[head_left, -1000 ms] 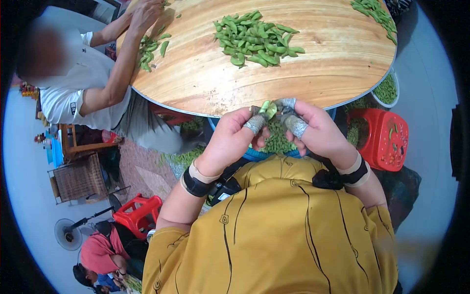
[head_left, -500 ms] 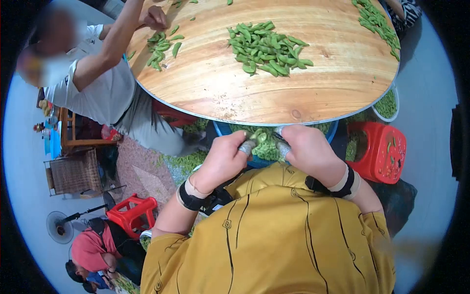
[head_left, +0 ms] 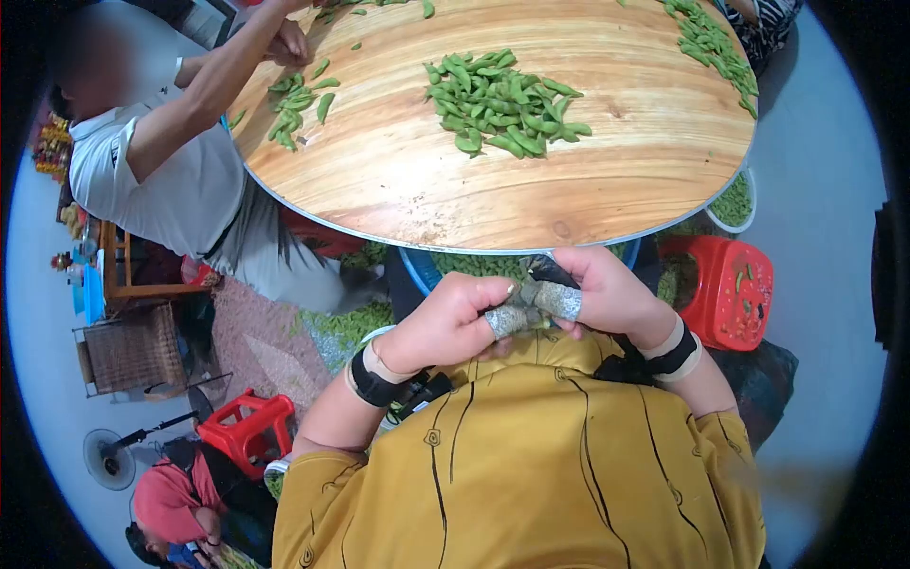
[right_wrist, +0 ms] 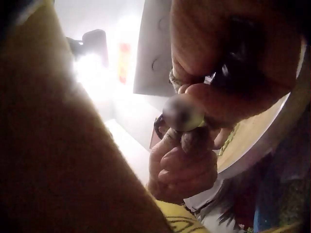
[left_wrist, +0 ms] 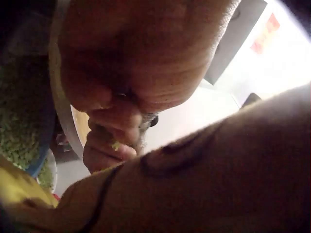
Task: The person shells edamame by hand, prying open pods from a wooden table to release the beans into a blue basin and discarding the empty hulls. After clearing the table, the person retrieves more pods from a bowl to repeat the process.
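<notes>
My left hand [head_left: 445, 321] and right hand [head_left: 611, 294] meet in front of my lap, just below the table edge. Grey tape wraps the thumbs, and dark wrapping covers a right fingertip. Between the curled fingertips a bit of green soybean pod [right_wrist: 198, 120] shows in the right wrist view; the fingers hide most of it. Beyond the hands, under the table edge, sits a blue basin [head_left: 415, 273] of shelled green soybeans [head_left: 469, 265]. A heap of whole pods [head_left: 507, 104] lies on the wooden table [head_left: 360, 171].
A person in a white shirt [head_left: 180, 180] sits at the left, hands near a small pod pile [head_left: 292, 109]. More pods [head_left: 706, 47] lie at the table's far right. A red stool [head_left: 730, 294] and a white tub [head_left: 751, 209] of beans stand on the right.
My hands held an opened pod apart near the table edge, then lowered over the basin. Now they have come together, fingertips touching, closer to my lap. The seated person's hands shifted over the table.
</notes>
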